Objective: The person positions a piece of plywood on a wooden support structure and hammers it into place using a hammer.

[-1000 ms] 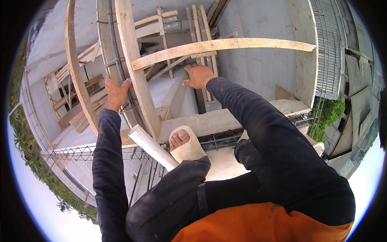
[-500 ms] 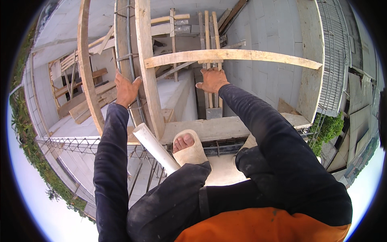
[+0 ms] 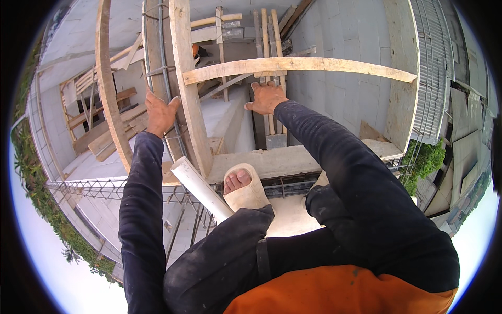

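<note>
My left hand (image 3: 160, 111) lies over the steel bars (image 3: 168, 78) between two timber boards, thumb spread away from its fingers. It rests on or just above the bars; the exact contact is unclear. My right hand (image 3: 266, 98) is stretched out with fingers apart and holds nothing. Just beyond its fingertips runs a light wooden crosspiece (image 3: 303, 64), joining the long board (image 3: 184, 73) to the right-hand board (image 3: 402, 104). Several wooden poles (image 3: 277, 39) show below and behind that hand. A white pipe (image 3: 201, 191) slants beside my sandalled foot (image 3: 243, 186).
I squat at a height beside a concrete-stained plank (image 3: 261, 164). Deep openings between grey block walls (image 3: 340, 39) lie beneath the timber. Rebar cages (image 3: 94, 189) stretch left. Far below, a person in orange (image 3: 196, 51) is partly hidden. Corrugated roofing (image 3: 434, 68) stands at right.
My right hand has shifted slightly left and farther out, its fingers nearer the crosspiece. My left hand stays over the bars. Orange clothing of a person below has come into view.
</note>
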Motion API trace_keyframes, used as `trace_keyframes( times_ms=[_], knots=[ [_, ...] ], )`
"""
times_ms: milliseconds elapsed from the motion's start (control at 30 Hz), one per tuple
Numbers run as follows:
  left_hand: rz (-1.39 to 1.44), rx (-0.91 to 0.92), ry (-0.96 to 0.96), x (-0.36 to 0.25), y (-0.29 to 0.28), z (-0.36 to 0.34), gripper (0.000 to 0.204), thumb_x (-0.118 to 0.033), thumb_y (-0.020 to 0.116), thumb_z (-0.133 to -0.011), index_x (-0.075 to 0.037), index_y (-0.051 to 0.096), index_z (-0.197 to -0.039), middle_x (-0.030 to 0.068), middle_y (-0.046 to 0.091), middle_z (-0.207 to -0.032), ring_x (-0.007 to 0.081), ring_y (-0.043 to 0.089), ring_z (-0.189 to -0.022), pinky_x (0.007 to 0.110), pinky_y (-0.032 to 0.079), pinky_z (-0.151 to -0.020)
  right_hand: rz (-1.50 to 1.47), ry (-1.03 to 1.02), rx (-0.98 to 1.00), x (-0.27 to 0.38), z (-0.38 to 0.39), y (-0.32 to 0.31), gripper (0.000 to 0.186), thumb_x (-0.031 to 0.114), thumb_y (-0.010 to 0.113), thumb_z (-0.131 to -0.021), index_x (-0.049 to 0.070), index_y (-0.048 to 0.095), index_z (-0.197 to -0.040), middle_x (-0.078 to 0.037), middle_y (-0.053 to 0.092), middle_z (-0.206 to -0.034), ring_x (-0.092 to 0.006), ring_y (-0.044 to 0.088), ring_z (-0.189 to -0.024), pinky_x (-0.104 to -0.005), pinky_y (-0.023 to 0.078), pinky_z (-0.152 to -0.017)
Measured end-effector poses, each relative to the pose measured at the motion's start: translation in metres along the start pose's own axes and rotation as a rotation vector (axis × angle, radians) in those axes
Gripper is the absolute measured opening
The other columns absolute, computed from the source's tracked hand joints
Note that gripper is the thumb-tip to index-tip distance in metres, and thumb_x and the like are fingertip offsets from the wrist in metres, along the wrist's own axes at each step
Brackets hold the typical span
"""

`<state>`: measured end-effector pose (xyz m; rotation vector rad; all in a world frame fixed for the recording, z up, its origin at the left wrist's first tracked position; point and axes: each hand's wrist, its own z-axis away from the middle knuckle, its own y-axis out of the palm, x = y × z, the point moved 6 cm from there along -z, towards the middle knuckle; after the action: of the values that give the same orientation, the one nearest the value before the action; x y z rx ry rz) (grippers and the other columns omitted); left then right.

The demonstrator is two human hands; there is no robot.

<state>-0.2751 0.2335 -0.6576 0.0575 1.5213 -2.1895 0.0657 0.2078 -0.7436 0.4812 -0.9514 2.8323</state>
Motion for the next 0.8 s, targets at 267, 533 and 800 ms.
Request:
trace_keyframes(
  times_ms=[267, 533, 800],
  knots=[
    [-0.003, 0.005, 0.020, 0.002, 0.000, -0.001, 0.116, -0.038, 0.079, -0.090, 0.016, 0.005, -0.161, 0.0425, 0.029, -0.157, 0.0548, 0.034, -0.148, 0.051, 0.030, -0.126, 0.017, -0.014, 0.035, -0.003, 0.000, 0.011, 0.075, 0.056, 0.072, -0.091, 0.006, 0.058, -0.146, -0.019, 0.063, -0.145, -0.0363, 0.054, -0.141, -0.0541, 0.044, -0.115],
    [-0.002, 0.011, 0.008, 0.004, 0.001, -0.001, 0.115, -0.037, 0.079, -0.089, 0.015, 0.005, -0.161, 0.0419, 0.030, -0.157, 0.0543, 0.033, -0.148, 0.051, 0.030, -0.126, 0.014, -0.024, 0.038, -0.008, 0.000, 0.017, 0.076, 0.056, 0.072, -0.092, 0.005, 0.058, -0.146, -0.019, 0.063, -0.147, -0.0368, 0.054, -0.141, -0.0532, 0.045, -0.114],
    [0.009, 0.016, -0.014, -0.002, 0.001, -0.003, 0.111, -0.029, 0.075, -0.086, 0.014, 0.005, -0.161, 0.0421, 0.029, -0.157, 0.0542, 0.033, -0.148, 0.051, 0.029, -0.126, -0.048, -0.045, 0.013, -0.008, 0.004, 0.014, 0.084, 0.062, 0.062, -0.098, 0.003, 0.048, -0.156, -0.021, 0.059, -0.151, -0.0395, 0.051, -0.144, -0.0495, 0.044, -0.117]
  ],
)
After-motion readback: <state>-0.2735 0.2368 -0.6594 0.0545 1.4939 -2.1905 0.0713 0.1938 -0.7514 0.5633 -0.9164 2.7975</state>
